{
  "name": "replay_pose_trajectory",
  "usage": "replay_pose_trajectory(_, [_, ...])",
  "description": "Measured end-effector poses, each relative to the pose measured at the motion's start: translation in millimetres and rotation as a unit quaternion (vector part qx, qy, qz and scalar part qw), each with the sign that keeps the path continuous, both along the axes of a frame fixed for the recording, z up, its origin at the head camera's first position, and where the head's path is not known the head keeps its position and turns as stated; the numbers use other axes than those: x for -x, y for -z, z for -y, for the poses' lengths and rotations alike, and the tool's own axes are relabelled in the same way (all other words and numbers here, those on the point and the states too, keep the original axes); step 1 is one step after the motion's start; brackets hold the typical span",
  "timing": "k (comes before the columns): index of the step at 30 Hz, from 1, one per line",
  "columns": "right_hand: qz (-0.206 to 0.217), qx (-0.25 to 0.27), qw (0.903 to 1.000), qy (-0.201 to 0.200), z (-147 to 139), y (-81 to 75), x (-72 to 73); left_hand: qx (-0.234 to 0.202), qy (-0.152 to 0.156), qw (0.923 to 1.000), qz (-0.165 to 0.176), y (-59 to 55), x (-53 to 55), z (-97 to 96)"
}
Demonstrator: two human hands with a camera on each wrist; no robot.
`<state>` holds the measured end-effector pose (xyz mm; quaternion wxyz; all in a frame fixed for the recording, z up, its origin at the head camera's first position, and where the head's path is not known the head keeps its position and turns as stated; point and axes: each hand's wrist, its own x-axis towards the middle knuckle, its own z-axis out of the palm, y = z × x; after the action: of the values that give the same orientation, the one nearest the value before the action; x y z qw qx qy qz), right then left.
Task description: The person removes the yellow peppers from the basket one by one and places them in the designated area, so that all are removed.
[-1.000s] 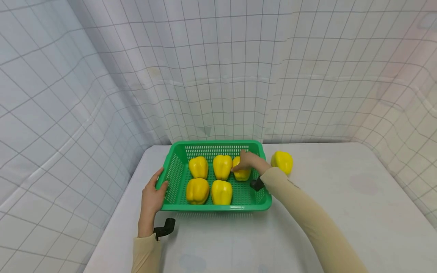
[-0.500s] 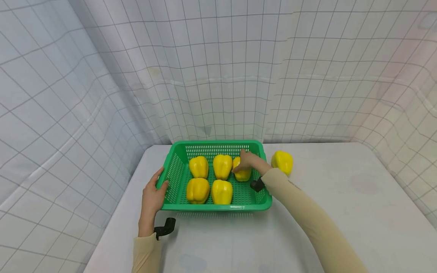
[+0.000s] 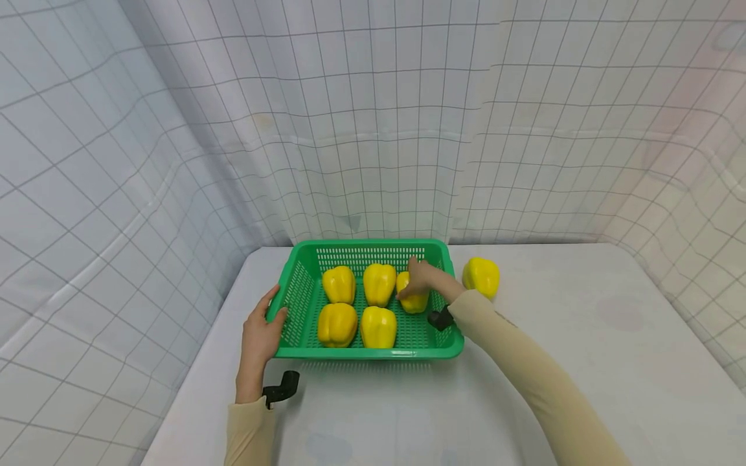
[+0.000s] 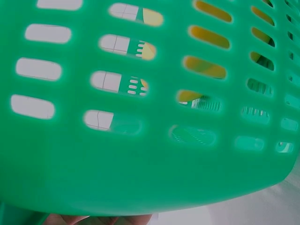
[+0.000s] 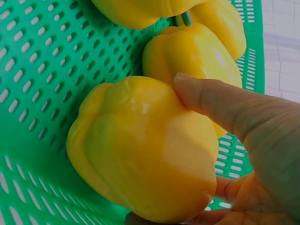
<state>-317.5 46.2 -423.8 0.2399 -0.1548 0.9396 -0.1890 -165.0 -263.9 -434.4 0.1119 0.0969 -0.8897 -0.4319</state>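
Observation:
A green plastic basket stands on the table with several yellow bell peppers inside. My left hand grips its left rim, fingers outside and thumb over the edge. In the left wrist view the perforated wall fills most of the picture, and fingertips show beneath it. At the basket's back right, my right hand holds a yellow bell pepper. Its thumb lies across one side of the pepper and the other fingers curl round underneath, partly hidden. Another pepper sits close beside it.
One more yellow bell pepper lies on the white table, right of the basket. A white grid-patterned curtain rises behind the table and along both sides.
The pepper in my right hand has shifted slightly toward the basket's near side. My left hand and the other peppers have stayed in place.

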Motion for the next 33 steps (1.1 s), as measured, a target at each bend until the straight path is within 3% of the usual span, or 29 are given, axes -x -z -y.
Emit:
replay_pose_trajectory(3, [0.001,0.004,1.0000,0.005,0.1,-11.8,-12.2,0.001,0.000,1.0000,-0.002,0.0,0.0,-0.3])
replay_pose_trajectory(10, [-0.007,-0.003,1.0000,-0.006,-0.9,-17.1,-23.9,0.000,-0.002,1.0000,-0.004,0.7,0.7,-0.5])
replay_pose_trajectory(23, [0.014,0.055,0.9983,0.010,-2.6,-11.5,-22.3,-0.005,-0.001,1.0000,-0.003,2.8,2.4,0.6])
replay_pose_trajectory(33, [0.003,0.076,0.9970,0.013,-3.8,-7.2,-22.7,-0.004,0.000,1.0000,-0.002,3.0,2.5,0.3])
